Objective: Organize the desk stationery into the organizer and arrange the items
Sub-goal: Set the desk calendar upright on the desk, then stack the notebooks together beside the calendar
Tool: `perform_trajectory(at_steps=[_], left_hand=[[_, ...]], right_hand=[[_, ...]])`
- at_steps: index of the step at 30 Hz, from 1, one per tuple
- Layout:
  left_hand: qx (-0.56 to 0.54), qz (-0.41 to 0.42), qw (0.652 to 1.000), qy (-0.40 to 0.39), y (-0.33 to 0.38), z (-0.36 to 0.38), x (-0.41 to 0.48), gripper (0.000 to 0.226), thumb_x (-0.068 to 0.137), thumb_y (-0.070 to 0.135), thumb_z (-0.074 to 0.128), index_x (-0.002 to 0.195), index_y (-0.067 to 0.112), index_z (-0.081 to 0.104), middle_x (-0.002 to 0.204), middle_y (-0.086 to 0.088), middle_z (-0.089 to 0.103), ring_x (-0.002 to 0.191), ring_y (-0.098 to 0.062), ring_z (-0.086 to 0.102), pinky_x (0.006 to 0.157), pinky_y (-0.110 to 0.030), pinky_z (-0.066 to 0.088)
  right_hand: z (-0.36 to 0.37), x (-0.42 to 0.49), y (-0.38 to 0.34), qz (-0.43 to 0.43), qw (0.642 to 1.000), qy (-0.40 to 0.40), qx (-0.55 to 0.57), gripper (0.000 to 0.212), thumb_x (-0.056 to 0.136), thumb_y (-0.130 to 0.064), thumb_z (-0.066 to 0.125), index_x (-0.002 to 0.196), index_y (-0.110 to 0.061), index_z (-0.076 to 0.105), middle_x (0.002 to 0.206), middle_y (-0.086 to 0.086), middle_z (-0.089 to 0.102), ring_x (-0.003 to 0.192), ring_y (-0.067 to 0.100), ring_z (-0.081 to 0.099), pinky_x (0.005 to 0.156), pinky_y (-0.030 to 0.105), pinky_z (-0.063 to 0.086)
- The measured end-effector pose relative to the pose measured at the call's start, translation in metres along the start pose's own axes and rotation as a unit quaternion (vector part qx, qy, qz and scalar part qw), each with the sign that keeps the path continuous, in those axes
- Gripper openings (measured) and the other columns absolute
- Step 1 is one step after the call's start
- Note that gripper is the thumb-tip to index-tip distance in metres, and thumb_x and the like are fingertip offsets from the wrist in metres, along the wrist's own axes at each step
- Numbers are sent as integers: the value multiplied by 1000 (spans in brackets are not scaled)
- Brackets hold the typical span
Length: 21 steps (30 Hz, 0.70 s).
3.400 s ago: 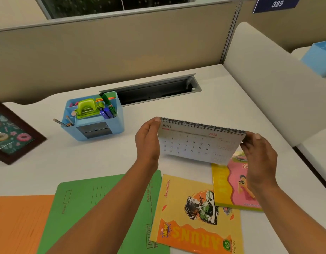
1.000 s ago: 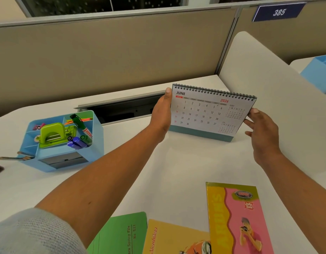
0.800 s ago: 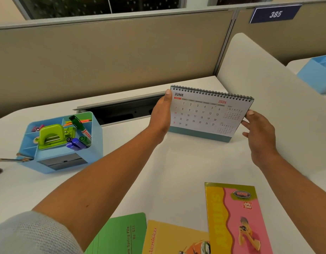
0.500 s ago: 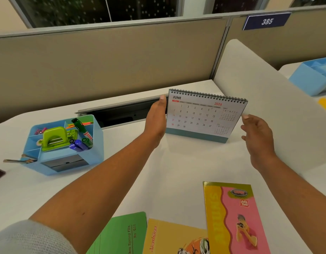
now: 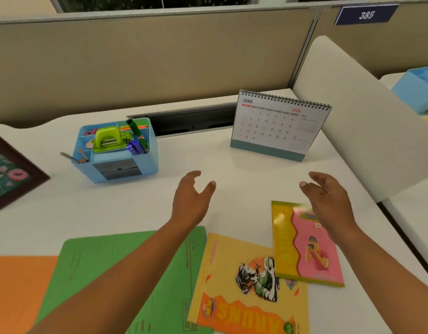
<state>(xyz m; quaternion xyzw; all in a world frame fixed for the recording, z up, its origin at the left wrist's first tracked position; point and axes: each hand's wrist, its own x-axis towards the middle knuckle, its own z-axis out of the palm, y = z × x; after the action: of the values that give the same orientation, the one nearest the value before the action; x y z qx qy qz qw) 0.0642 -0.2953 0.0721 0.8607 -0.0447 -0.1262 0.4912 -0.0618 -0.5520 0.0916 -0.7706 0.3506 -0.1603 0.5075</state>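
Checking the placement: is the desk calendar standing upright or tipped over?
Upright: the desk calendar stands on its base, spiral on top.

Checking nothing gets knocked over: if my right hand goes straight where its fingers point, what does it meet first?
Probably the desk calendar, standing ahead of the right hand with only bare desk between them; depth is hard to judge.

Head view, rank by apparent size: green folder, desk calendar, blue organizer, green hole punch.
1. green folder: largest, though nearest the camera and partly hidden.
2-3. desk calendar and blue organizer: too alike to rank.
4. green hole punch: smallest.
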Motion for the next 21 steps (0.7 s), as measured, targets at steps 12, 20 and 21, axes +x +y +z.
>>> perform_trajectory(at_steps=[12,20,21], left_hand=[[0,-109,994,6,-65,-4,-138,50,91,35,65,136,22,49,135,4,52,120,-10,48,95,-28,40],[22,-118,993,-7,-60,-1,-152,51,90,37,64,137,22,47,132,7,52,109,-9,50,86,-28,41],[21,-120,993,-7,-58,-1,-151,51,91,37,64,137,22,47,133,7,52,110,-9,50,86,-28,41]], right_hand=[[-27,-64,84,103,941,-23,-320,79,67,-66,70,125,-16,52,120,8,56,112,36,56,89,50,50],[-40,-67,89,58,905,-81,-413,84,53,-77,69,113,-23,48,103,1,56,101,32,59,75,44,53],[-43,-65,87,62,903,-88,-416,86,52,-76,71,115,-23,47,107,1,57,103,32,59,76,43,52]])
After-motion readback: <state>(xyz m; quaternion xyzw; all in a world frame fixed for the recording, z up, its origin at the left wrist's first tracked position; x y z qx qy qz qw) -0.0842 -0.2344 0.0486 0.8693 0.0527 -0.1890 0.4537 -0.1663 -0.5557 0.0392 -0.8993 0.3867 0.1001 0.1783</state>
